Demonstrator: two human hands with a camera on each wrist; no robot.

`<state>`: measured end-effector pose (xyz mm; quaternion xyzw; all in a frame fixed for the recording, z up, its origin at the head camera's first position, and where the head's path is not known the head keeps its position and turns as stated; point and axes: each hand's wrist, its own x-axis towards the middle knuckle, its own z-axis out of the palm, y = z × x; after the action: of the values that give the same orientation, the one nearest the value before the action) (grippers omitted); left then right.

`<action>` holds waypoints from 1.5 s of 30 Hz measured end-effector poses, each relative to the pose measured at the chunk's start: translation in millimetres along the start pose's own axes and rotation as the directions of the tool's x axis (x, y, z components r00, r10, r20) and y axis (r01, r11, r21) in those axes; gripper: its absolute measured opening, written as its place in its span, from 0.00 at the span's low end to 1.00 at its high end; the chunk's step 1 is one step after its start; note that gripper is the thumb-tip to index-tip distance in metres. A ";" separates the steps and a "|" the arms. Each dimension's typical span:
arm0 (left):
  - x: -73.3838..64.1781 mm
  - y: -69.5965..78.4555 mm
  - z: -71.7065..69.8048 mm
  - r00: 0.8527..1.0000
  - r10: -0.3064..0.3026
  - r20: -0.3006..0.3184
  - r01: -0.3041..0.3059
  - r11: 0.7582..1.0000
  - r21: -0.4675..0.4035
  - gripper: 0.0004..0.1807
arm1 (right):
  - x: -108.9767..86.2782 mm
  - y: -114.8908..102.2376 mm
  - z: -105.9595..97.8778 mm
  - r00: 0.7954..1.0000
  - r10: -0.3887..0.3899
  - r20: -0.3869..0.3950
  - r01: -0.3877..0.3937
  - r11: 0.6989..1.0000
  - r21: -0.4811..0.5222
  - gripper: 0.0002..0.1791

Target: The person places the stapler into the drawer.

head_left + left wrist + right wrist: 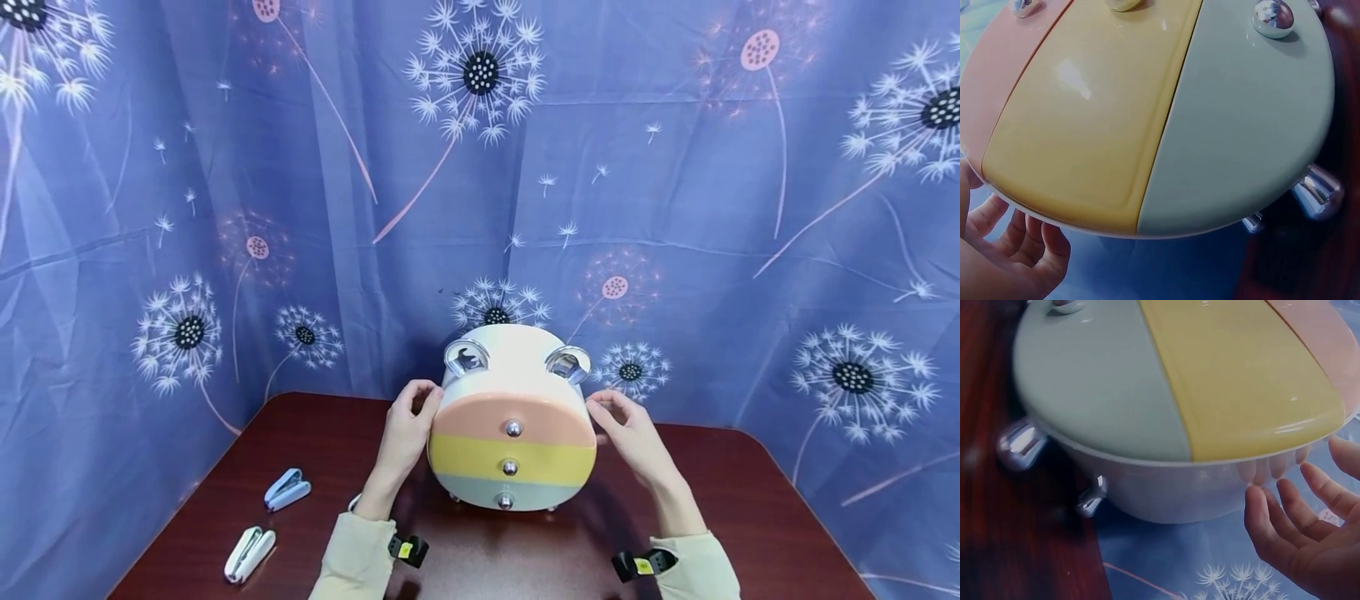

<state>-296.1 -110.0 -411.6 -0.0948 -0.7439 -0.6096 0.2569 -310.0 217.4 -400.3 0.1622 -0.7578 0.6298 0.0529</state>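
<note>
A small rounded drawer box (512,442) stands on the table, its front banded in pink, yellow and grey-green with a round silver knob on each band. Its white top carries two silver eye-shaped pieces. My left hand (405,425) is at the box's left side; in the left wrist view its loosely bent fingers (1016,234) lie along the rim beside the pink and yellow drawers. On the opposite side is my right hand (632,433), its relaxed fingertips (1259,499) right at the white side wall. Silver feet (1021,445) show beneath the box.
Two staplers, one blue (287,489) and one white (250,554), lie on the left of the dark red-brown table (750,517). A blue curtain (637,208) with dandelion prints hangs close behind the table and along its sides.
</note>
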 end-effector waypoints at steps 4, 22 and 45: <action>-1.7 -0.2 -1.1 1.000 0.019 -0.011 -0.018 1.000 0.012 0.12 | -3.6 4.8 3.2 1.000 -0.001 -0.014 0.001 0.999 0.046 0.19; -17.1 21.4 -7.0 0.993 0.101 -0.063 -0.080 0.956 0.281 0.12 | -9.2 1.6 10.4 0.994 -0.014 -0.109 0.006 0.997 -0.077 0.18; -70.2 50.1 24.8 0.955 0.284 0.088 -0.291 0.832 0.473 0.03 | -8.0 -5.5 14.7 0.991 -0.072 -0.108 0.056 0.988 -0.143 0.17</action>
<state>-220.3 -62.2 -406.7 -0.1431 -0.8507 -0.3595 0.3558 -298.9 203.6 -400.4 0.1464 -0.7902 0.5814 0.1272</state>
